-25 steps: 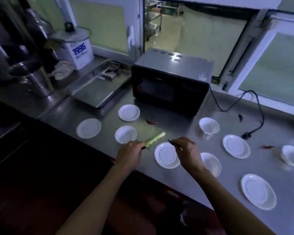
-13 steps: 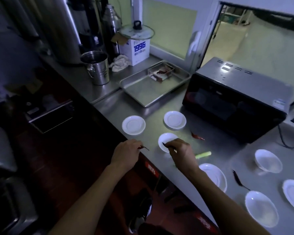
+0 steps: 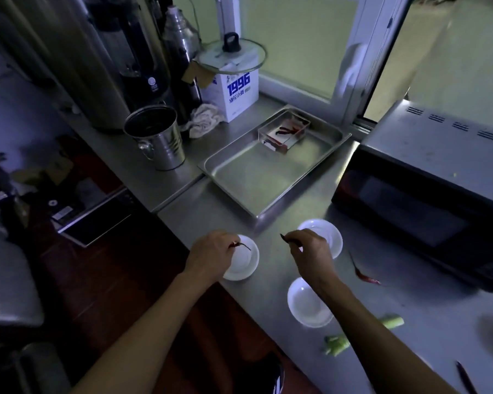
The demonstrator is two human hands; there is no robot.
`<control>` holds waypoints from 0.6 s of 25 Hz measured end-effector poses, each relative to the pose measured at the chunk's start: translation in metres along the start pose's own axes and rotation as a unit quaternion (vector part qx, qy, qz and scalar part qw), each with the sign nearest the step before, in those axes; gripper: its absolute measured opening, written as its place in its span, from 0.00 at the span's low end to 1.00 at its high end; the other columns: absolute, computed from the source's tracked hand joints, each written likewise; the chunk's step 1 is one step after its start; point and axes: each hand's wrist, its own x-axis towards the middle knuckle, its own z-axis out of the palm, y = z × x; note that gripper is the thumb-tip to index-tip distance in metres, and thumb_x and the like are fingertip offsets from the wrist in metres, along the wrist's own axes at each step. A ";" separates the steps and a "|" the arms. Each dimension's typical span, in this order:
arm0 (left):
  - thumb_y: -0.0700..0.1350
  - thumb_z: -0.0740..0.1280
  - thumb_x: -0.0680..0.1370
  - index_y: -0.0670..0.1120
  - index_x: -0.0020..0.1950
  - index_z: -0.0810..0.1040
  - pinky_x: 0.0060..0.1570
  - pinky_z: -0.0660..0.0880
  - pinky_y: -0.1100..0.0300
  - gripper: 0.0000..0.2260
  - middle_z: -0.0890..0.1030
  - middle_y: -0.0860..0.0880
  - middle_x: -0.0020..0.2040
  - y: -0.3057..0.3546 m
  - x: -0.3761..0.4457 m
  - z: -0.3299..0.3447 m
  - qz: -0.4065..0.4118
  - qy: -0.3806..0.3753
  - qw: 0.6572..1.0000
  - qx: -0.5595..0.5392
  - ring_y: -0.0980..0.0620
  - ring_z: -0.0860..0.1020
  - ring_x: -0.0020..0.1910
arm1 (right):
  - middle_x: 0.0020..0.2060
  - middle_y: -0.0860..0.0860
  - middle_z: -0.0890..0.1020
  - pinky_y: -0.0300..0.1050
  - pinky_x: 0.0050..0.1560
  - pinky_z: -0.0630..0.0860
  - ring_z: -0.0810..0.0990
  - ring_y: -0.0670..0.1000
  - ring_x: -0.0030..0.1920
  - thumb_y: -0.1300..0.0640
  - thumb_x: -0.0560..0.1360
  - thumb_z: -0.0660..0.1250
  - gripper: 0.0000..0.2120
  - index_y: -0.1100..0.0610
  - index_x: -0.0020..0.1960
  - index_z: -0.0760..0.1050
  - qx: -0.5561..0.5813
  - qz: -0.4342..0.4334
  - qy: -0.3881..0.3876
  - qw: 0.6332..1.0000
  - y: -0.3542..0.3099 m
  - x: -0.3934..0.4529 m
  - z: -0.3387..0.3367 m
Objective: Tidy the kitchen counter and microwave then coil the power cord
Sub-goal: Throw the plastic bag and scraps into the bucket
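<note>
Head view, dim light, stainless worktop (image 3: 427,331) running from far left to near right. Left hand (image 3: 211,258) sits at the worktop's near edge, fingers pinched shut on a small dried chili (image 3: 242,245) that pokes out over a white saucer (image 3: 244,263). Right hand (image 3: 310,251) is further in from the edge, fingertips likewise pinched on a second dark chili (image 3: 285,238), its tip pointing left; the hand partly covers another saucer (image 3: 329,237). A third saucer (image 3: 306,304) lies at the near edge, partly under the right forearm. A loose red chili (image 3: 363,273) lies on the bare steel between the saucers and the microwave (image 3: 427,177), close to the microwave's front. Microwave stands at the right, door shut, dark glass facing the near edge. Two pale green vegetable pieces (image 3: 336,344) lie near the near edge, either side of the right forearm. Another dark chili (image 3: 466,378) shows at the bottom right corner. Steel tray (image 3: 256,177) sits left of the microwave, with a clear box (image 3: 283,133) holding red chilies in its far corner. Metal bucket (image 3: 157,137), crumpled cloth (image 3: 204,120) and a white carton (image 3: 236,92) with a glass lid (image 3: 231,56) on top line the far left. Power cord is out of frame.
</note>
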 end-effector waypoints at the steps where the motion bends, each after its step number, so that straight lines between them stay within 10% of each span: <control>1: 0.44 0.65 0.78 0.52 0.55 0.82 0.52 0.74 0.53 0.09 0.82 0.51 0.55 -0.001 0.015 -0.003 0.002 -0.001 1.000 0.001 0.46 0.78 0.55 | 0.47 0.51 0.85 0.46 0.50 0.77 0.82 0.51 0.48 0.68 0.76 0.67 0.12 0.57 0.53 0.84 -0.003 0.009 0.005 1.000 0.001 0.013 -0.002; 15: 0.42 0.65 0.78 0.49 0.54 0.82 0.48 0.76 0.50 0.08 0.82 0.48 0.49 -0.007 0.236 0.004 0.152 -0.028 0.987 -0.038 0.45 0.79 0.50 | 0.46 0.51 0.85 0.46 0.52 0.79 0.83 0.51 0.48 0.70 0.74 0.69 0.12 0.57 0.52 0.85 -0.031 0.046 0.079 0.995 0.019 0.156 0.002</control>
